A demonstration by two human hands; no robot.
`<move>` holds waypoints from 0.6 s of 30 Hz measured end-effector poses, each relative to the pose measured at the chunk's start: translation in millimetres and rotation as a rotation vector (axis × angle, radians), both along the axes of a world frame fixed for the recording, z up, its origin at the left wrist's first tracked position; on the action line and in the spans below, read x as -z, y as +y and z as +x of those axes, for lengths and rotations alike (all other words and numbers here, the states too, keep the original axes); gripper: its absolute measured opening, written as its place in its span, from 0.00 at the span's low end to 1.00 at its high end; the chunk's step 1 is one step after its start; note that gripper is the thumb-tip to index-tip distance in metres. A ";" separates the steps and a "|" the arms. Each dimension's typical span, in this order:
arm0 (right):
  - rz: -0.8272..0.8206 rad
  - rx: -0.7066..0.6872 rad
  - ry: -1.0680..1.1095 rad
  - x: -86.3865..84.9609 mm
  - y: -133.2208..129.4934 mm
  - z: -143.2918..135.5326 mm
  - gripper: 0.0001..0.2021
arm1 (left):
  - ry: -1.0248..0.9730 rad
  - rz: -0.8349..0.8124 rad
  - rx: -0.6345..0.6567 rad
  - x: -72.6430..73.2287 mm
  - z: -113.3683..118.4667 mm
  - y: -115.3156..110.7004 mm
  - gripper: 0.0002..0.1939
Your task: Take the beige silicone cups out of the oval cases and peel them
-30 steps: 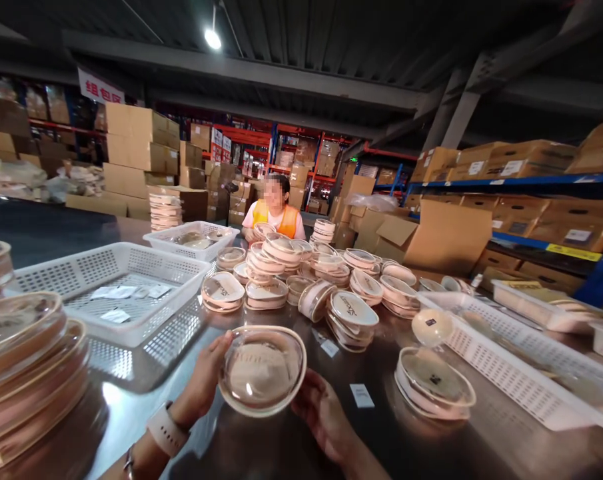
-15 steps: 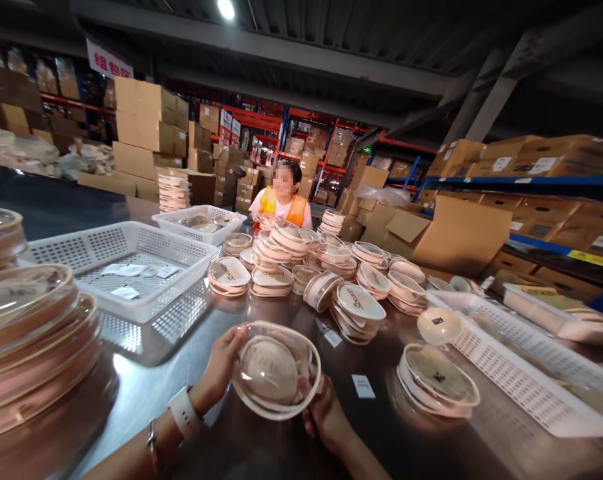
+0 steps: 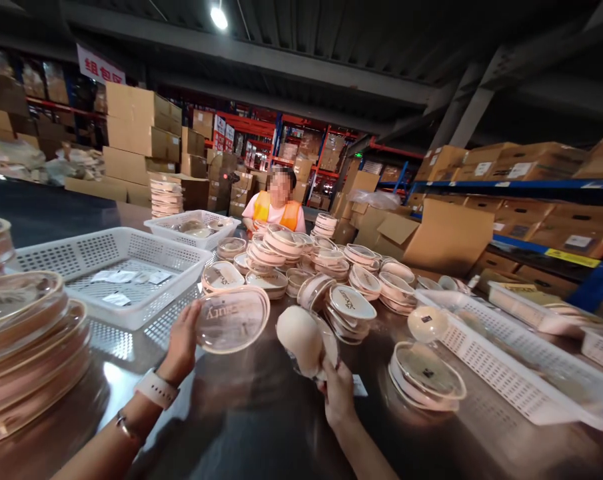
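Above table, left hand grips lid

My left hand holds a clear lid up over the desk; my right hand grips a beige cup beside it. A white basket sits just beyond my left hand.

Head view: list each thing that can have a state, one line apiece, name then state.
Clear plastic lid: off its case, held in left hand.
Beige moulded pad with clear case half: opened, tilted, held in right hand.
Near white perforated basket: holds a few paper slips.
Oval lidded case on table: shut, lying flat.
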State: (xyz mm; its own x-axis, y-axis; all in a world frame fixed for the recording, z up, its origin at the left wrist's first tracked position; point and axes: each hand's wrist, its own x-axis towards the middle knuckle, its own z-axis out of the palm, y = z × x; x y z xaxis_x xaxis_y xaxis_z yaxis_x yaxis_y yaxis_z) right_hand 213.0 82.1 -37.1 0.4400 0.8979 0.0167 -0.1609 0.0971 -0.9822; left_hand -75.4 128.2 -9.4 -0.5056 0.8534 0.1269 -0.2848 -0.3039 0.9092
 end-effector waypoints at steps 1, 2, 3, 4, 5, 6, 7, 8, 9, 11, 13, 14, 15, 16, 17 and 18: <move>0.003 -0.003 0.018 0.4 -0.8 -2.0 0.28 | 0.092 0.025 -0.056 0.3 -1.2 -0.6 0.37; 0.004 -0.014 0.032 0.6 -2.5 -5.0 0.29 | 0.248 0.077 -0.086 1.4 -0.6 -2.7 0.37; 0.002 -0.027 0.043 0.6 -5.1 -8.6 0.30 | 0.456 0.158 -0.074 3.4 1.9 -6.4 0.36; -0.006 -0.053 0.053 0.6 -8.4 -12.6 0.30 | 0.696 0.256 -0.012 6.3 6.3 -11.4 0.33; -0.017 -0.091 0.062 0.6 -12.0 -16.7 0.31 | 0.930 0.349 0.095 9.7 12.3 -17.2 0.31; -0.031 -0.139 0.065 0.6 -15.7 -20.6 0.31 | 1.112 0.418 0.234 13.4 19.2 -23.5 0.29; -0.043 -0.192 0.060 0.7 -19.2 -23.9 0.30 | 1.204 0.449 0.368 16.8 26.6 -29.5 0.30; -0.046 -0.242 0.045 1.2 -22.2 -26.5 0.30 | 1.212 0.443 0.461 19.4 33.8 -34.8 0.32; -0.041 -0.282 0.028 2.1 -24.5 -28.3 0.30 | 1.138 0.409 0.524 21.1 40.1 -38.8 0.33; -0.022 -0.322 0.006 5.2 -26.5 -29.4 0.30 | 0.865 0.311 0.572 21.4 48.6 -42.1 0.29; -0.036 -0.346 0.008 10.2 -25.4 -27.8 0.29 | 0.602 0.220 0.559 19.0 51.8 -39.6 0.19; -0.050 -0.366 0.012 13.2 -24.1 -26.4 0.29 | 0.501 0.172 0.543 17.5 52.1 -37.0 0.15; -0.063 -0.384 0.014 16.3 -22.6 -25.0 0.29 | 0.423 0.126 0.524 16.2 52.1 -34.2 0.14; -0.069 -0.389 0.013 19.2 -21.0 -23.5 0.30 | 0.359 0.081 0.508 15.2 52.1 -31.7 0.18; -0.068 -0.376 0.010 21.8 -19.6 -22.3 0.31 | 0.292 0.032 0.501 14.4 52.4 -29.9 0.22; -0.061 -0.346 0.004 23.7 -18.5 -21.3 0.33 | 0.234 -0.013 0.501 13.7 53.2 -29.1 0.25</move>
State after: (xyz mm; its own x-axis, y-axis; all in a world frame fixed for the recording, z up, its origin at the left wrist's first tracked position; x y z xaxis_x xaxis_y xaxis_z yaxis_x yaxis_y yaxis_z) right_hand 191.7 63.6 -60.8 0.1096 0.9930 -0.0431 -0.1777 -0.0231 -0.9838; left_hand -22.2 99.0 -23.1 0.0030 0.9846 0.1748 -0.1815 -0.1714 0.9684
